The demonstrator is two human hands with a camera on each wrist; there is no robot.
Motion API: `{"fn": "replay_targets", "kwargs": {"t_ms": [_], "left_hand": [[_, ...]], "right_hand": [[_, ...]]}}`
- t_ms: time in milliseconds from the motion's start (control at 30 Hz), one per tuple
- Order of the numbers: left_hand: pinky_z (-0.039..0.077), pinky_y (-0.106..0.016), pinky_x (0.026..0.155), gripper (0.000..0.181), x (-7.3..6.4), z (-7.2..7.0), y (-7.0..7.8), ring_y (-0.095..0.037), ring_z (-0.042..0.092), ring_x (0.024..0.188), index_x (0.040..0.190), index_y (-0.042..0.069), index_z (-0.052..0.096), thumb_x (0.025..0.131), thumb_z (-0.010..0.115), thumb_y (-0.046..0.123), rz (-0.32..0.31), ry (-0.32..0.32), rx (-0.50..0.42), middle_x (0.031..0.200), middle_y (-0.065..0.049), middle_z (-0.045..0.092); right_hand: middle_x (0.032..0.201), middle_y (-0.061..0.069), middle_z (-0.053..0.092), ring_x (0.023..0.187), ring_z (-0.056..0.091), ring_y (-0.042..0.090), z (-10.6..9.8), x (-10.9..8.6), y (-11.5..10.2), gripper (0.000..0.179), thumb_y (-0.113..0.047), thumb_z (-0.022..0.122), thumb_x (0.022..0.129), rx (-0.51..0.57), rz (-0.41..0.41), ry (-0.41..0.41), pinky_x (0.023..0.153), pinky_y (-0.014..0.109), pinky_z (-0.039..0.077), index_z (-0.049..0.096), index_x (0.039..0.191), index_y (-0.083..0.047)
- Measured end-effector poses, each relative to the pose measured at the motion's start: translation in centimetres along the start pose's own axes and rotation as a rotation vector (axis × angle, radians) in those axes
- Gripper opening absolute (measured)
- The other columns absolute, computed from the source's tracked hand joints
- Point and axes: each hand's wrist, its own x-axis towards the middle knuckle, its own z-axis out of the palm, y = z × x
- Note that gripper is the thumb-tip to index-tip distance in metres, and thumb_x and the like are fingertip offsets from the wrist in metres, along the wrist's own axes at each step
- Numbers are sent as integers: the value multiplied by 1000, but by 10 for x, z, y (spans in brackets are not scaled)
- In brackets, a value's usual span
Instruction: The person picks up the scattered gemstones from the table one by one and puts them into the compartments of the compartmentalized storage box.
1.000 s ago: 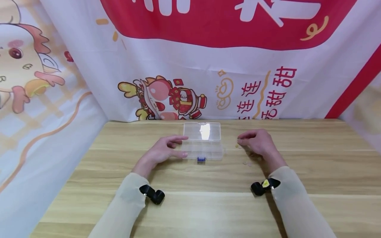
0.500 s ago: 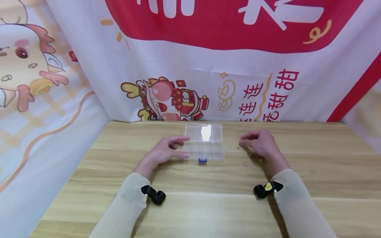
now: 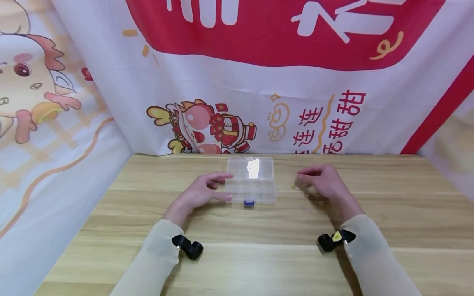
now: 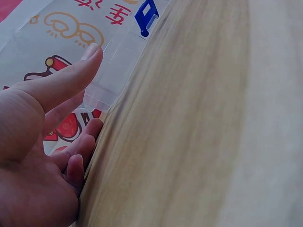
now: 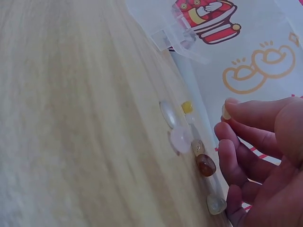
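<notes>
One clear box is sitting open on the table, with little walls splitting its inside. The left hand is stretching loose fingers at its left end. The right hand is pinching one small pale stone. At least six more stones are lying nearby.

R grip now slightly farther rt. of yellow stone vs. earlier

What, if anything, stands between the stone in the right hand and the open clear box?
Nothing tall is visible. Between the pale stone in the right hand and the clear box, only a small yellow stone lies on the table. The lid is open; the left hand is at the opposite end.
</notes>
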Motion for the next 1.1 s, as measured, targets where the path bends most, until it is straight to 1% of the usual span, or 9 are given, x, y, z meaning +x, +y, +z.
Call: {"fn": "replay_targets", "kwargs": {"t_ms": [100,233,267,367,467,533,633,867,1100], "left_hand": [[41,-52,115,63,-1,0,-2,-29,51,130,142,36,67,84,91,28,-2,0,3,148,-4,61],[41,-51,114,63,0,0,-1,-29,51,130,142,36,68,84,91,28,-2,-2,-1,148,-4,61],[41,-51,114,63,0,0,-1,-29,51,129,142,36,68,84,91,27,-1,-2,-2,148,-4,61],[41,-50,114,64,1,0,-1,-29,51,129,143,35,67,84,91,27,2,-3,1,148,-4,61],[41,-51,114,64,1,0,-1,-29,50,129,143,35,67,84,91,28,3,-3,4,149,-4,60],[40,-51,115,64,1,0,-1,-29,51,130,142,37,67,84,91,29,-2,-3,3,149,-4,60],[40,-52,115,64,0,-1,-1,-30,50,131,143,35,67,85,91,30,5,-5,10,149,-5,60],[40,-52,116,65,-1,-2,-1,-30,50,131,145,33,66,85,91,30,17,-8,5,150,-7,59],[40,-52,117,64,0,-1,-1,-29,50,131,144,35,66,85,91,28,11,-11,0,149,-6,60]], "right_hand": [[132,15,71,115,63,27,2,0,-1,37,-30,73,101,0,-12,0,88,34,52,72,133,-11],[123,13,73,108,66,27,4,-3,-7,36,-27,74,100,17,-49,-10,88,36,53,73,132,-9],[121,13,73,105,66,26,5,-4,-9,36,-25,74,100,24,-61,-16,86,35,53,72,132,-8],[120,12,73,104,65,24,8,-7,-15,36,-21,74,100,36,-87,-33,86,35,54,72,132,-7],[121,12,73,103,64,23,12,-9,-19,35,-19,74,100,18,-127,-31,84,34,53,71,132,-6],[121,14,74,102,65,23,16,-9,-21,35,-18,74,99,8,-149,-26,83,33,54,71,132,-5],[121,15,75,102,68,22,21,-9,-23,35,-17,75,99,-8,-177,-21,86,32,55,71,131,-4],[118,12,76,104,68,23,33,-11,-29,29,-16,74,99,-39,-208,-23,89,32,54,74,127,-7],[118,8,75,106,64,24,44,-13,-34,25,-16,74,99,-39,-195,-26,89,34,51,77,124,-12]]}}
